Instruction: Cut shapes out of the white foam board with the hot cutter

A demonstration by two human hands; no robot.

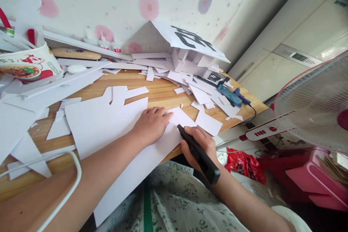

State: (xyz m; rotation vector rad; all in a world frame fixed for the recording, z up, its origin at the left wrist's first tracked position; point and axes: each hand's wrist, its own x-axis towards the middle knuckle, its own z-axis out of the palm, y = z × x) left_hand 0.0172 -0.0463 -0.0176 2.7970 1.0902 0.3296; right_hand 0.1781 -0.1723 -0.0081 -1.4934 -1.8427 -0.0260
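Note:
My left hand (154, 124) lies palm down on a long white board (136, 174), fingers flat and a little bent, thumb reaching toward its right end. The board slants across the table's front edge and partly overhangs my lap. In my right hand (202, 143) is a black utility knife (199, 154), its front end at the board's right part. The blade cannot be made out. Under my left forearm spreads a larger white sheet (100, 119) with a cut-out upper edge.
White offcuts (201, 94) litter the wooden table (160, 92). At the back stands a white board model (185, 59) under a printed sheet. A phone (230, 95) and blue glue gun (241, 96) lie right. A paper tub (29, 63) is left, a fan (315, 105) right.

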